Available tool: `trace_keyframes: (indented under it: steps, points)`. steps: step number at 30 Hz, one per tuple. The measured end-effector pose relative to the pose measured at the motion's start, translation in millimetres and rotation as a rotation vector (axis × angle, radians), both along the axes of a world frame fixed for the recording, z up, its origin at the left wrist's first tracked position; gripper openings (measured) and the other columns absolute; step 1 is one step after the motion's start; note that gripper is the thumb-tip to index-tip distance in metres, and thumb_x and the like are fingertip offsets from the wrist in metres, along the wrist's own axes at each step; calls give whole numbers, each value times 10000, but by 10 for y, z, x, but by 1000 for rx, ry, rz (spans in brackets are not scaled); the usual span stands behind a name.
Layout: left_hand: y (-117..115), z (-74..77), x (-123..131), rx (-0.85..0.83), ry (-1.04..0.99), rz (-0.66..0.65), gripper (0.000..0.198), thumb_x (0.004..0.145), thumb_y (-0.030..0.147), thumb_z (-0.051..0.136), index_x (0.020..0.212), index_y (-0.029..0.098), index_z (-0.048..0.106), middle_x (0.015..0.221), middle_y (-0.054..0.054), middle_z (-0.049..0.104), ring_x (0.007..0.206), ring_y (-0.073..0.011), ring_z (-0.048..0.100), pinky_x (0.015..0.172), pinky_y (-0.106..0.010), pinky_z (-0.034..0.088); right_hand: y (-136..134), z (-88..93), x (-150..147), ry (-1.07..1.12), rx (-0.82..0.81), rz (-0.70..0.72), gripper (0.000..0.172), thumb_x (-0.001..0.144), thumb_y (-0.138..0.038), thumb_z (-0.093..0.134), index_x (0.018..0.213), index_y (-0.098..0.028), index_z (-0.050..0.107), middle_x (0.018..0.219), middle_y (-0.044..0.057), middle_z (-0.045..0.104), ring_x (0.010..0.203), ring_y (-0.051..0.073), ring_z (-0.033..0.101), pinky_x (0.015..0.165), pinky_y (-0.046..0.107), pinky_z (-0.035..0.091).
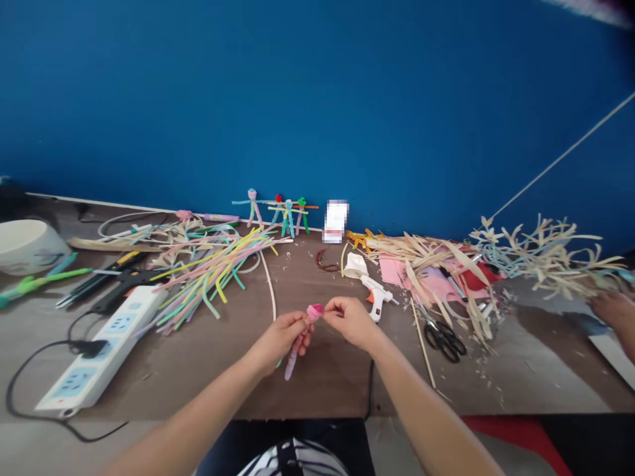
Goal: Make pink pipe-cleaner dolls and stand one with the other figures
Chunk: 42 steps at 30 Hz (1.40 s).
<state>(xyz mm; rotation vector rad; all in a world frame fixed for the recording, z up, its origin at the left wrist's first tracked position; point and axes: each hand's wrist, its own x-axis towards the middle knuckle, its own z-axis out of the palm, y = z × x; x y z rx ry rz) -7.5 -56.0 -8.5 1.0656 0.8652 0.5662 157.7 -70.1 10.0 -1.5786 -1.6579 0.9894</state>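
My left hand [288, 336] is closed round a small pipe-cleaner figure [292, 362], pink and pale lilac, over the front middle of the table. Its round pink head [313, 312], with a darker pink patch on top, sticks up above my left thumb. Beside that head, my right hand [350, 318] has its thumb and forefinger pinched together at the dark pink patch. Whatever lies between those fingertips is too small to make out. Against the blue wall stand several finished-looking pipe-cleaner figures [288, 215] with outstretched arms.
Left lie a power strip [106, 354], a black glue gun [124, 291], loose pipe cleaners [208, 264] and a white bowl [32, 244]. Right are a white glue gun [380, 301], scissors [446, 340], pink felt [391, 270] and dried strips [426, 254]. Another person's hand [612, 311] rests far right.
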Motion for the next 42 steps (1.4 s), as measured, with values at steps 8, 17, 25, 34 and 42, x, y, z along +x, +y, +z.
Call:
trace_keyframes:
  steps: [8,17,25,34,42]
  points:
    - [-40,-90,105,79,8,182,246,718,386,484,658,147,468,485,39,483,383,-57,433,402,-164,314,-182,79,-233,-287,214,-134,139,750,-224,495,692,-185,616,640,-3,605,597,107,523,569,201,354]
    - [-47,-42,100,-33,-155,267,248,700,370,522,595,163,436,445,69,398,366,-49,351,398,-177,355,-381,117,-335,-453,352,22,236,818,-191,407,928,-223,613,741,35,599,667,131,537,620,223,355]
    - [-12,14,84,-253,-287,259,214,719,322,514,612,165,414,444,68,401,361,-45,310,398,-197,398,-403,-61,-270,-425,383,-25,296,825,-164,391,1031,-247,587,759,40,604,687,141,544,639,236,369]
    - [46,115,24,-490,-369,-29,231,741,281,448,556,157,390,396,76,326,321,-30,241,407,-191,398,-175,-130,-117,-202,338,-113,141,777,-167,466,779,-183,605,727,23,575,651,124,526,600,226,388]
    - [17,23,79,-146,-77,120,190,693,324,490,602,162,450,398,73,400,315,-41,298,408,-201,387,-74,-46,-52,-136,270,-213,94,751,-220,490,717,-180,568,705,23,593,645,135,540,593,236,404]
